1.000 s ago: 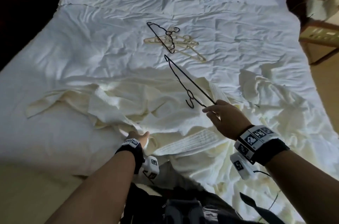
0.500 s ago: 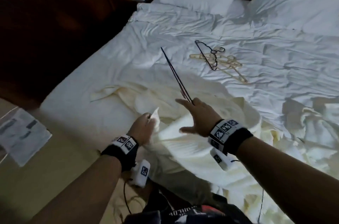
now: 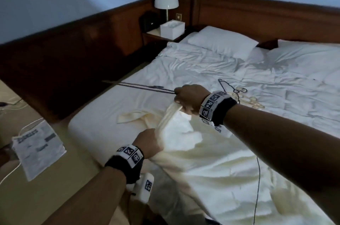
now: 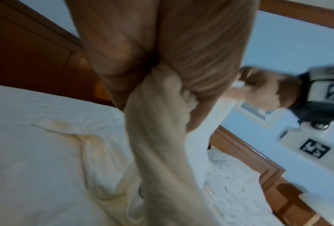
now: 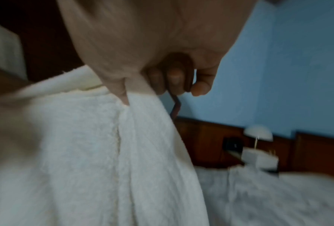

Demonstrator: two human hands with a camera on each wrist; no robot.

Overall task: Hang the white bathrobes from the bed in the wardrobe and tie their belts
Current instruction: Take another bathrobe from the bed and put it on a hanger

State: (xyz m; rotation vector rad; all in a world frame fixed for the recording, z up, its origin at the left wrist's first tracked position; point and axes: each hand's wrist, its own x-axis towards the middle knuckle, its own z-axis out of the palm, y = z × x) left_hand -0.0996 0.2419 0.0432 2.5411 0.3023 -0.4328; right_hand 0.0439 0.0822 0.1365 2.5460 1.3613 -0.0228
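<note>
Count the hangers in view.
3, perhaps more: a dark hanger held in the right hand; a black one and cream ones, overlapping, on the bed.

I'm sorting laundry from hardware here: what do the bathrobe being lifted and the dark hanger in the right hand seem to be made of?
The bathrobe looks like cream-white terry cotton: a nubby, matte pile that bunches softly where the hands grip it. The dark hanger looks like thin rigid metal or plastic, slim, straight and black; blur leaves its finish open.
</note>
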